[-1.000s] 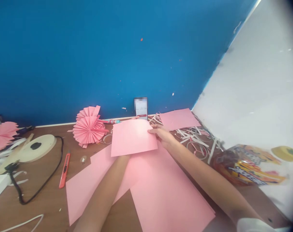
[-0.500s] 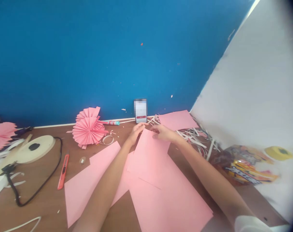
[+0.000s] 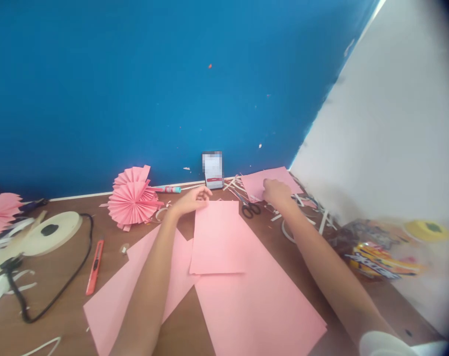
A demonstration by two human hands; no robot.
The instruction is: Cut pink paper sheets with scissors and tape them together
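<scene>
A folded pink paper (image 3: 217, 237) lies on a larger pink sheet (image 3: 261, 306), its fold edge toward me. At its top left corner is my left hand (image 3: 190, 200), fingers loosely bent and apart, thumb against the corner. My right hand (image 3: 278, 194) is over another pink sheet (image 3: 254, 184) at the back right, its fingers curled in; what they hold, if anything, is hidden. Between the hands lie scissors (image 3: 251, 210) with black handles. More pink paper (image 3: 116, 296) is partly under my left forearm.
Pink pleated rosettes (image 3: 133, 200) stand at the back left near a red cutter knife (image 3: 95, 267). A phone (image 3: 213, 170) leans on the blue wall. Farther left is a cream disc with a black cord (image 3: 92, 237). Paper strips (image 3: 324, 222) and a plastic-wrapped packet (image 3: 376, 259) lie right.
The folded paper, raised before, now lies flatter. My right hand has left it and moved right to the back sheet. My left hand has shifted slightly left, and the scissors have come into view.
</scene>
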